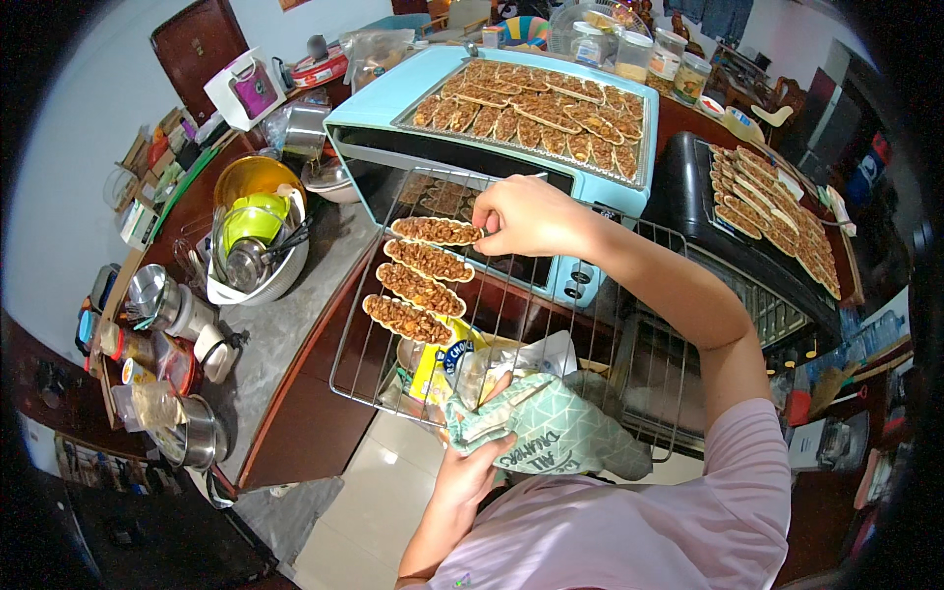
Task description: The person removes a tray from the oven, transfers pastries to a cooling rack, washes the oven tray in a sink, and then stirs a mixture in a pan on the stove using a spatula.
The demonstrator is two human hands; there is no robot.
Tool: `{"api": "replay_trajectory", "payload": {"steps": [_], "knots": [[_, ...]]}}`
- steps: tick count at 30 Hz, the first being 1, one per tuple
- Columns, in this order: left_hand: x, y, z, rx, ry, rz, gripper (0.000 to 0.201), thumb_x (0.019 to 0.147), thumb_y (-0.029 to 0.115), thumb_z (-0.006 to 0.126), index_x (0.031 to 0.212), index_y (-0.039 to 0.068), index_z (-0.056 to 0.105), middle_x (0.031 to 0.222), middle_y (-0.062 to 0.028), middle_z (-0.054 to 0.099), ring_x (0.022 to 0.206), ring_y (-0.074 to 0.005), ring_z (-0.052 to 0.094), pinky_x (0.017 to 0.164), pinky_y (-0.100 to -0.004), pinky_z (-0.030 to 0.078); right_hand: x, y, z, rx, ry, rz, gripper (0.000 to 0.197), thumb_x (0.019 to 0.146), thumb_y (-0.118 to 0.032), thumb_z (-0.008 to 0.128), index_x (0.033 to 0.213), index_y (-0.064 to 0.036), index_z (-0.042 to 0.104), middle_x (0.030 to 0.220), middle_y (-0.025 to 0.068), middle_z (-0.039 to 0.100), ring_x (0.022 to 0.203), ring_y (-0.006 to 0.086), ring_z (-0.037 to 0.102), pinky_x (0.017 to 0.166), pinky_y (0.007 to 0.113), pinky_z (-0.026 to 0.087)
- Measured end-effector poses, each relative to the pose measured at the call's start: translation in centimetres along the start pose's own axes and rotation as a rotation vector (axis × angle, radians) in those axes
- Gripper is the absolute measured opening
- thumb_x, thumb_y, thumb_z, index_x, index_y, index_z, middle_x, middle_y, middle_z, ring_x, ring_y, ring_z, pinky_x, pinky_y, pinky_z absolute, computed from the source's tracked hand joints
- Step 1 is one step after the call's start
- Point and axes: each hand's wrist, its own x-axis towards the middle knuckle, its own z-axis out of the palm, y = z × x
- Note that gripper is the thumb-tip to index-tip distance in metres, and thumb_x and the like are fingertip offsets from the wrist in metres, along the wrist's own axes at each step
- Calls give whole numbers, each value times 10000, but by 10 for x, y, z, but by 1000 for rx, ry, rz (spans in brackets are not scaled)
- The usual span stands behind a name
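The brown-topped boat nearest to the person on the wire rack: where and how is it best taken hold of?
Probably pinch this boat by its right end, from the right: it is long and narrow, a neighbouring boat lies close along its far side, and that end is free.

Mid-frame, a wire rack (342,354) lies before an oven (383,106) at upper centre. Four filled pastries (421,282) lie in a column on its left part, the right hand (521,218) at the right end of the farthest. The left hand (464,484) grips a cloth (565,423) at the rack's near edge. More pastries (526,110) cover the oven's top; jars (632,57) stand behind it. At right, a second oven (688,202) bears further pastries (772,206). At left, a basket (278,283) of bowls sits on a counter (295,329), beyond a pot (204,447).
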Motion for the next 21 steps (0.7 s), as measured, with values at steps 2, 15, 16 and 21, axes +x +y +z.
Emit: {"api": "replay_trajectory", "payload": {"steps": [2,15,16,21], "knots": [[1,-1,0,-10,13,-4,729,708,-142,496,1411,-40,331,1441,-125,391,1312,-208,380,1082,-325,289,-1,0,-2,0,24,2,377,670,-336,714,855,-9,683,793,118,679,819,278,657,741,374,524],[-4,6,3,-11,57,9,722,694,-136,492,1397,-47,357,1395,-154,431,1296,-230,399,1077,-322,290,18,40,-40,-129,320,105,343,710,-355,754,796,-27,712,764,131,672,742,254,654,714,354,514],[-4,6,3,-17,67,1,724,693,-135,492,1398,-49,353,1396,-155,429,1298,-232,398,1079,-322,287,27,56,-45,-247,366,129,326,706,-372,743,803,-61,726,783,121,687,799,273,653,777,391,497],[-4,6,0,-34,58,-2,728,699,-123,482,1408,-56,330,1408,-162,416,1308,-232,387,1086,-323,272,65,89,-53,-490,360,336,351,695,-415,743,861,-107,734,963,128,679,1036,298,573,918,455,415]]}}
